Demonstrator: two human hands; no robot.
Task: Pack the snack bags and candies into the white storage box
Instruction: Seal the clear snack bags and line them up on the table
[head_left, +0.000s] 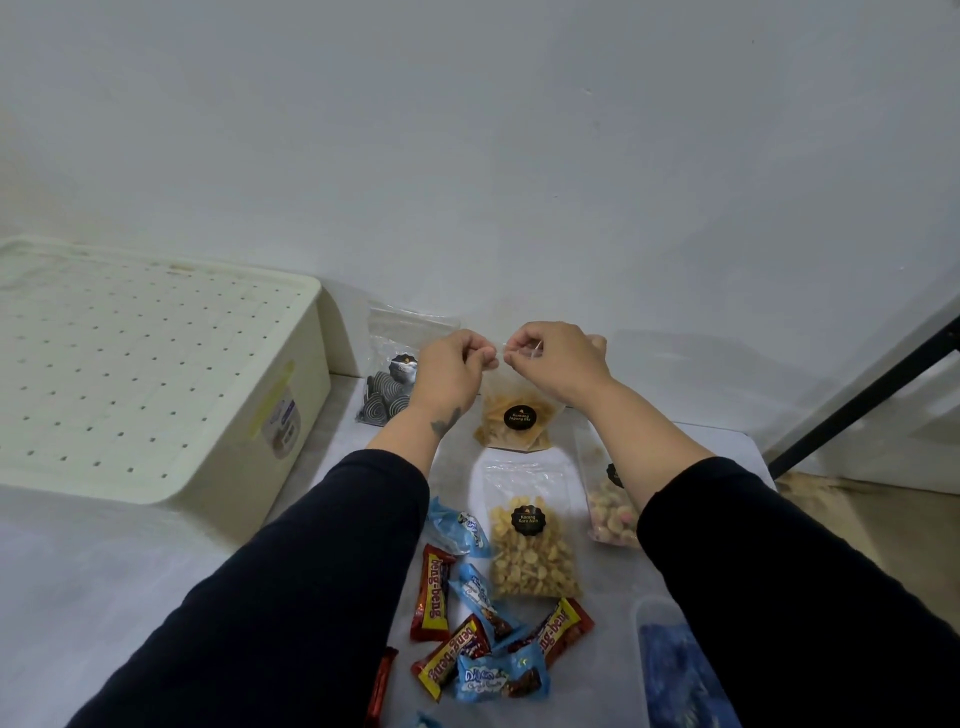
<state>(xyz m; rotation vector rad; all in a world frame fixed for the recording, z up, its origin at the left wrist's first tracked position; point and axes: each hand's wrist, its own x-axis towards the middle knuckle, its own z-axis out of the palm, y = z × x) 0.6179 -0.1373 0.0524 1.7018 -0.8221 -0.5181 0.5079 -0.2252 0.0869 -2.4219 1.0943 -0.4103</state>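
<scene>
My left hand and my right hand both pinch the top edge of a clear bag of yellow chips, held upright above the table. The white storage box sits at the left with its perforated lid on. A bag of black-and-white spiral snacks leans by the wall beside the box. On the table lie a bag of pale nuts, a bag of pinkish round snacks, and several red and blue wrapped candies.
A white wall rises just behind the table. A black metal bar slants down at the right, over a brownish floor. A clear container with blue contents sits at the front right, partly under my right sleeve.
</scene>
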